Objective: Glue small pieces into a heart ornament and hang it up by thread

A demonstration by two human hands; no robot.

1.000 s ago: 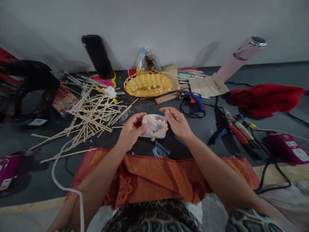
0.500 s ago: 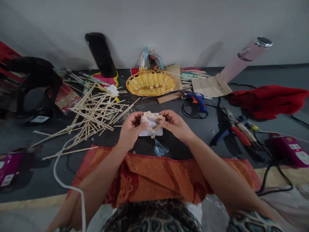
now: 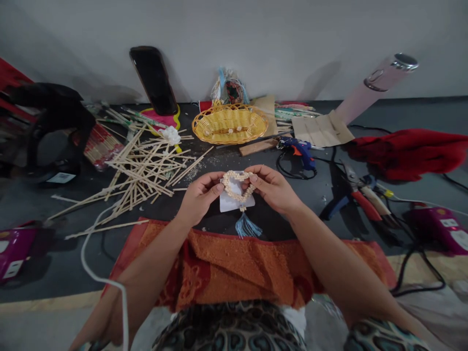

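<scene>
Between my two hands is a heart-shaped ornament (image 3: 240, 197) of small cream beads, with a blue tassel (image 3: 247, 225) hanging from its lower tip. My left hand (image 3: 202, 194) pinches its left side between thumb and fingers. On the other side, my right hand (image 3: 272, 187) pinches the upper right edge. A white card (image 3: 230, 203) shows behind and through the ornament; whether it is attached cannot be made out. Below the tassel lies an orange towel (image 3: 234, 263) along the table's front edge.
A loose heap of thin sticks (image 3: 146, 168) spreads to the left. Behind my hands stand a yellow woven basket (image 3: 230, 124) and a blue glue gun (image 3: 300, 152). Pliers (image 3: 365, 200), a red cloth (image 3: 413, 151) and a pink bottle (image 3: 373, 90) are at right. A phone (image 3: 155, 80) leans upright.
Both hands have moved slightly right with the beaded ornament. The heart now faces me more fully, and the card behind it has tilted. The grip looks the same.
</scene>
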